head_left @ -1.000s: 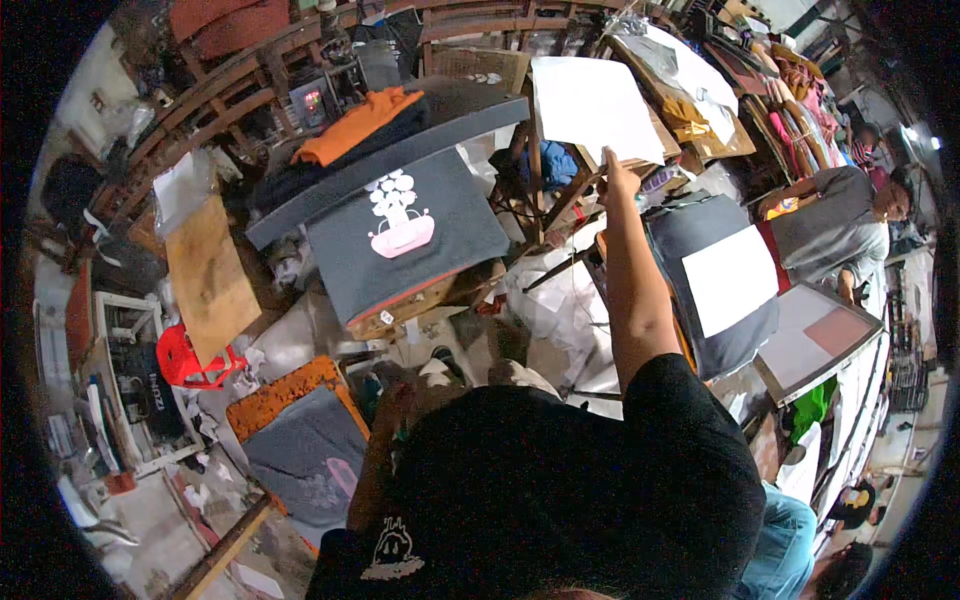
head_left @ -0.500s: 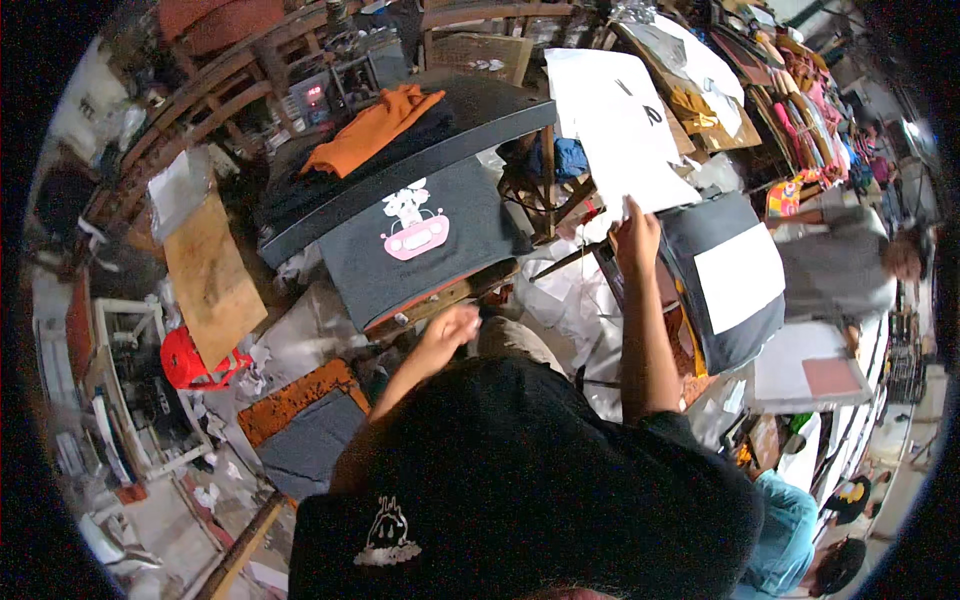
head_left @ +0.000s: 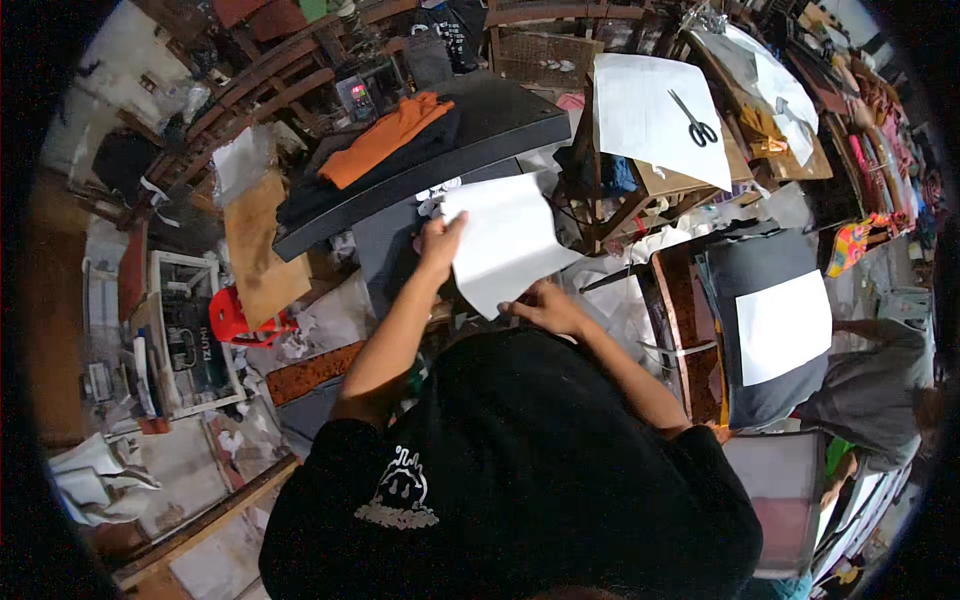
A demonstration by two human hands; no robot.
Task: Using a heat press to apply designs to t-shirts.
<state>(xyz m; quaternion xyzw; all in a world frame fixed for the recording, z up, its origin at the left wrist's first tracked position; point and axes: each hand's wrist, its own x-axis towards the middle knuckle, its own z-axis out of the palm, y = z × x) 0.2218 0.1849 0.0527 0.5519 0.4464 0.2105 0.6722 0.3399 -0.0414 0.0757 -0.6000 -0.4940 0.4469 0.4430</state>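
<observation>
A sheet of white paper (head_left: 505, 240), bent with a crease across it, is held between my two hands in front of me. My left hand (head_left: 440, 247) is closed on its left edge. At the near right corner, my right hand (head_left: 548, 308) pinches it. Beneath the sheet lies a dark grey cloth (head_left: 382, 245); only a small part of its white print (head_left: 438, 192) shows, the rest being covered. Just beyond, a black slab (head_left: 500, 120) carries a folded orange cloth (head_left: 385, 140).
To the right, black scissors (head_left: 697, 128) lie on more white paper (head_left: 635, 95) on a wooden table. Nearer is a pile of dark cloths (head_left: 775, 260) topped by a white sheet (head_left: 785, 325). A red plastic stool (head_left: 235, 318) stands left. Another person (head_left: 865, 390) is at the right.
My right hand has come left from the paper on the right-hand table, bringing a white sheet over the printed cloth. My left hand has moved forward and taken hold of it. The scissors now show fully.
</observation>
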